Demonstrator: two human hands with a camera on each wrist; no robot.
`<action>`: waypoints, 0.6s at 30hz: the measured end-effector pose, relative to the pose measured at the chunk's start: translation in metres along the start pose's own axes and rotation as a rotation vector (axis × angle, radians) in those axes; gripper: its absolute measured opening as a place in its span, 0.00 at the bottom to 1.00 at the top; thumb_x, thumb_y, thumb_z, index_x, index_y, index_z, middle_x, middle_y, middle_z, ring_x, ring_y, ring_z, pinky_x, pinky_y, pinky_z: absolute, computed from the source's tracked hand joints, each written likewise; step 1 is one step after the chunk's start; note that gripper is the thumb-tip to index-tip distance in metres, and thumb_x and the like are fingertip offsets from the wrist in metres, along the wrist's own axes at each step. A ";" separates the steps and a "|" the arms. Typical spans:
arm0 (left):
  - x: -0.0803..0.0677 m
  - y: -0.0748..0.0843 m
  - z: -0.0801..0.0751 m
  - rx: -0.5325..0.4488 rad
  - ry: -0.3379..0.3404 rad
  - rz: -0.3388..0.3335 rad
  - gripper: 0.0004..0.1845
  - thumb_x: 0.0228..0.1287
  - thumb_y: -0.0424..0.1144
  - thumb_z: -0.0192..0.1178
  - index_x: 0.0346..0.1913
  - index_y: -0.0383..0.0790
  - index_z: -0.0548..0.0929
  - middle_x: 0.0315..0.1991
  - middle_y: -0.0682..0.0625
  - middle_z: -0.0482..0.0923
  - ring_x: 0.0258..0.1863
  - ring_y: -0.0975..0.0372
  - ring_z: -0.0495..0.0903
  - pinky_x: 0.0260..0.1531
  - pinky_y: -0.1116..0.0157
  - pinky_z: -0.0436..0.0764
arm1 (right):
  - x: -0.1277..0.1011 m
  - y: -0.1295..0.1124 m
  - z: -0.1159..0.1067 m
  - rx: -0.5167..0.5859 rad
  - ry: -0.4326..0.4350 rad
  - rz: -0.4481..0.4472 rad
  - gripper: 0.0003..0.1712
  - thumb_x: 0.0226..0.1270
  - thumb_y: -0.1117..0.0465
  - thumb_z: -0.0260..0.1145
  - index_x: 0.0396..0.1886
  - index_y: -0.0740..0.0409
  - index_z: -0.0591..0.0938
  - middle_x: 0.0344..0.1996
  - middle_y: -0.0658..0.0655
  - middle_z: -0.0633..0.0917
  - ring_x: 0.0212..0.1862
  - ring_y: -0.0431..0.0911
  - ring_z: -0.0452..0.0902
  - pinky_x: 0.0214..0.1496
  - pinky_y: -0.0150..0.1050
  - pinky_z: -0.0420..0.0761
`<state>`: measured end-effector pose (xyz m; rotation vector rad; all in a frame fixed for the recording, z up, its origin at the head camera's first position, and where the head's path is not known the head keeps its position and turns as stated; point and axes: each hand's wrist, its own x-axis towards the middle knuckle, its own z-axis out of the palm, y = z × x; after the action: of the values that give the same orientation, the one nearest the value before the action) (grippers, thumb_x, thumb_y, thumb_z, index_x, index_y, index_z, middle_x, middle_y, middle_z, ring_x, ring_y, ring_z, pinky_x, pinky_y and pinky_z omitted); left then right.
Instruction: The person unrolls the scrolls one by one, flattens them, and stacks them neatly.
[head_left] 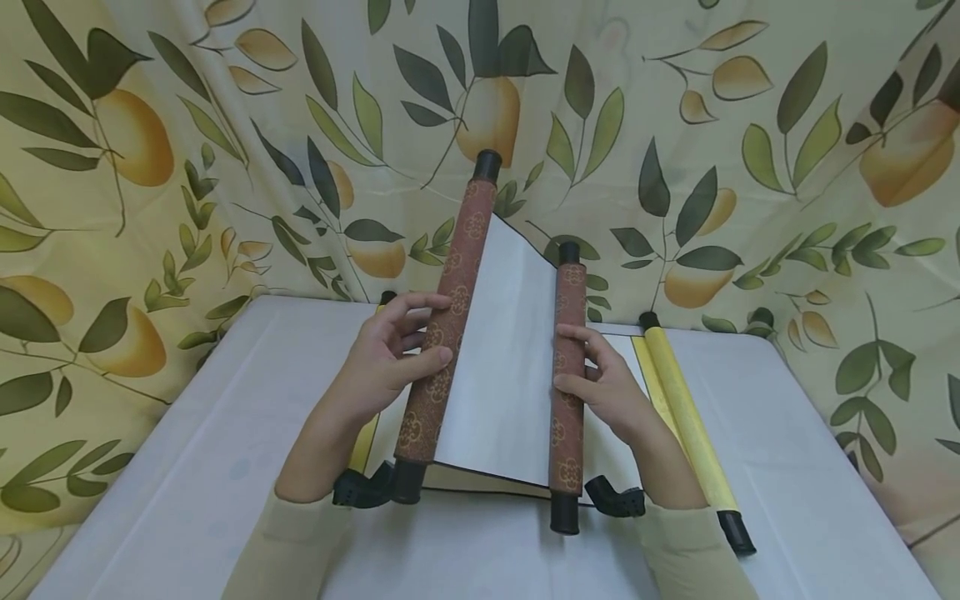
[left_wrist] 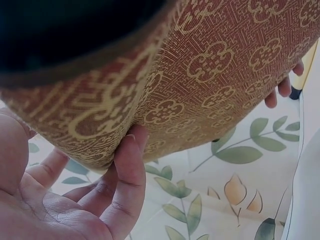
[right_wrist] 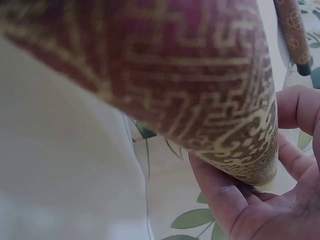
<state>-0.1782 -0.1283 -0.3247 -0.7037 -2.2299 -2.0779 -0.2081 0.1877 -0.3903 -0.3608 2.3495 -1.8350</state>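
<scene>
Both rollers (head_left: 567,358) of a part-open scroll (head_left: 498,358) at frame centre, above the desk (head_left: 187,467), are gripped, one by the left hand (head_left: 384,358), one by the right hand (head_left: 609,387), apparently during rolling or unrolling, the next move probably calling for even turning.

A white table (head_left: 210,467) carries an open yellow-edged scroll (head_left: 607,452), partly hidden. Its right roller (head_left: 693,417) lies slanted, black-capped.

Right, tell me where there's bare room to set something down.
Bare white table lies left of the left sleeve and beyond the yellow roller on the right. It's crowded in the middle: the left hand and right hand hold the brown patterned scroll above the yellow-edged sheet.
</scene>
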 end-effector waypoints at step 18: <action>-0.002 0.002 -0.003 0.017 0.003 0.009 0.29 0.63 0.30 0.65 0.66 0.43 0.73 0.67 0.48 0.70 0.66 0.49 0.71 0.60 0.46 0.73 | 0.000 0.002 -0.002 -0.016 0.011 0.014 0.38 0.66 0.70 0.63 0.74 0.49 0.64 0.73 0.62 0.61 0.59 0.59 0.71 0.49 0.42 0.81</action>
<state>-0.1768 -0.1315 -0.3227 -0.7070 -2.2361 -2.0516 -0.2088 0.1895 -0.3916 -0.3362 2.3693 -1.8171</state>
